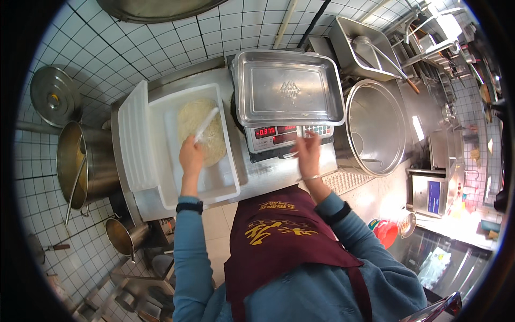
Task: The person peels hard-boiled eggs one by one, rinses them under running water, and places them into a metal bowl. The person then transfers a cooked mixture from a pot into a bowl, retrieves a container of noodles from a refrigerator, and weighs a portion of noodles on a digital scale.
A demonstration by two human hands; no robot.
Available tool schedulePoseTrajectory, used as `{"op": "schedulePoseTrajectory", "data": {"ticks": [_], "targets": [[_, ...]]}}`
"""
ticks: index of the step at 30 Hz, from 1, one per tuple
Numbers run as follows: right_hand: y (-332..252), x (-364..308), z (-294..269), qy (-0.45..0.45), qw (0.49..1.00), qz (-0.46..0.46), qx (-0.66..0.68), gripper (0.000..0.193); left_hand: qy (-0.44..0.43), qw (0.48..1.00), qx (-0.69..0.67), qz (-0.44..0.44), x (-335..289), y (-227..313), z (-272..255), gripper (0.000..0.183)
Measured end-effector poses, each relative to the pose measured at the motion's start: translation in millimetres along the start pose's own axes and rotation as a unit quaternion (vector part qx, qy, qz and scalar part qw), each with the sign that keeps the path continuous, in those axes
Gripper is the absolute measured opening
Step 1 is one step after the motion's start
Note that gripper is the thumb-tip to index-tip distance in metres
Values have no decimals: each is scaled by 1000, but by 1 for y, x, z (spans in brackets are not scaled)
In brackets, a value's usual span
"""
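My left hand (191, 157) is closed round a white, flat, elongated tool (206, 124), perhaps a scoop or scraper; its exact kind is unclear. It is over a pale yellowish, grainy mass (203, 134) in a white rectangular plastic tub (234, 177). The tub's ribbed white lid (134, 142) leans along its left side. My right hand (307, 152), slightly blurred, hovers by the keypad of a digital scale (271, 140) with red displays. Its fingers look apart, with nothing visible in them. A shallow steel tray (289, 88) rests on the scale.
A large open steel drum (375, 129) stands right of the scale, with a deep steel pan (365, 48) holding a long-handled ladle behind it. Left of the steel table (268, 174) is a tall steel pot (88, 166). A smaller pot (126, 236) sits lower. A tiled wall rises behind.
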State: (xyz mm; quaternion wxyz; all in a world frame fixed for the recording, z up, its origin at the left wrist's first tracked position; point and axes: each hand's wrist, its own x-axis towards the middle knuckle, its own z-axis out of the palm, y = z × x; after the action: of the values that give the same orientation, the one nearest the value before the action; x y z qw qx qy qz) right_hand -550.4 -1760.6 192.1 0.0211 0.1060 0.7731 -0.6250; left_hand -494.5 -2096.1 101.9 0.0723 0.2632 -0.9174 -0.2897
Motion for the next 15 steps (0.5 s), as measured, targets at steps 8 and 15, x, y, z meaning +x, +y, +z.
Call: {"op": "schedulePoseTrajectory", "data": {"ticks": [8,15], "targets": [[3,81,-44,155,987,-28,-27,49,-50,971,-218,-85,-21,-52,-53,20],[44,97,-105,203,959,-139,-142,58,-13,976,-189,-111,-63,-89,-46,22]]}}
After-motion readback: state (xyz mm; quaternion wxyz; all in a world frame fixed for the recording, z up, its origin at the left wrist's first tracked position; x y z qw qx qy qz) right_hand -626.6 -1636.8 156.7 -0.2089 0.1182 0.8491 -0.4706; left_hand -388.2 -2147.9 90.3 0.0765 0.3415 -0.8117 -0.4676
